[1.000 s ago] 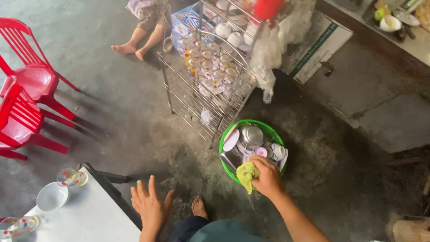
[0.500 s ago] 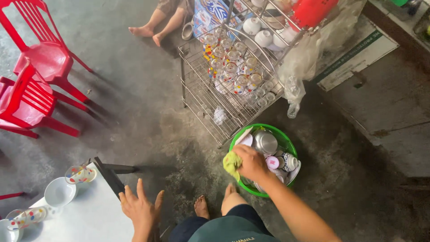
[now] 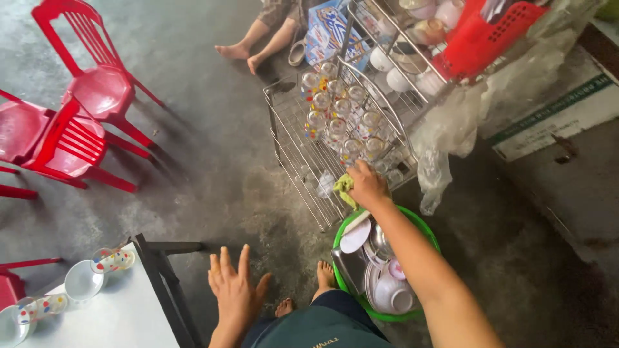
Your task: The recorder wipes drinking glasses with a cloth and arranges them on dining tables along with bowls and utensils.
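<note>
1. While the right arm is stretching forward, the right hand [image 3: 367, 185] is clenching a yellow-green cloth [image 3: 344, 187] over the wire dish rack [image 3: 303, 154] (just above the green basin [image 3: 425, 225]).
2. The left hand [image 3: 235, 293] is hovering empty, fingers spread, beside the white table [image 3: 122, 309].

Small eatery's washing corner: wire dish rack [image 3: 335, 129], red plastic chairs [image 3: 71, 122].

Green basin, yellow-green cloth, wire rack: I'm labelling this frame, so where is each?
green basin [image 3: 431, 233], head view, right rim.
yellow-green cloth [image 3: 343, 186], head view, bunched part left of the right hand.
wire rack [image 3: 303, 161], head view, bare lower shelf.
</note>
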